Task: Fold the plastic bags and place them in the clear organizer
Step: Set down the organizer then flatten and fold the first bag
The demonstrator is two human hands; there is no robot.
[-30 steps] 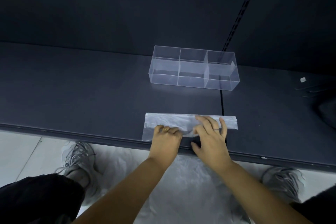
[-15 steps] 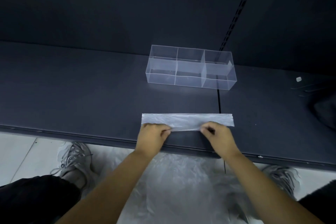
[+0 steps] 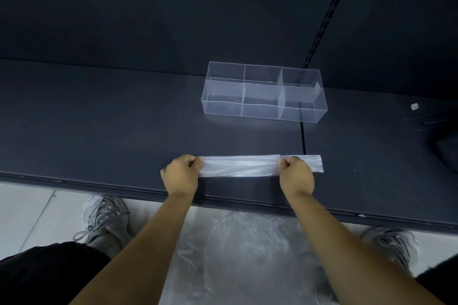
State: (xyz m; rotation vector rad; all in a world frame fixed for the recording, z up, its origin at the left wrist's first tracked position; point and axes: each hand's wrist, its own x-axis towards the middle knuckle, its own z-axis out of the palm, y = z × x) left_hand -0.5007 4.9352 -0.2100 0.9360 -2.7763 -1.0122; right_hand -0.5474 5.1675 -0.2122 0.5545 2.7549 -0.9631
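A translucent plastic bag (image 3: 239,165), folded into a long narrow strip, lies flat on the dark shelf (image 3: 111,131) near its front edge. My left hand (image 3: 182,176) pinches the strip's left end. My right hand (image 3: 296,176) pinches it near the right end, with a short piece sticking out past the fingers. The clear organizer (image 3: 264,95), with three compartments in a row, stands farther back on the shelf, beyond the strip and apart from it. Its compartments look empty.
A pile of loose plastic bags (image 3: 238,255) lies on the floor below the shelf edge, between my grey sneakers (image 3: 105,223). A small white bit (image 3: 414,106) sits at the shelf's right. A vertical seam (image 3: 303,136) splits the shelf.
The lower flap of the bag has been folded up, making the strip narrower. Both hands have slid apart from the middle toward the strip's ends.
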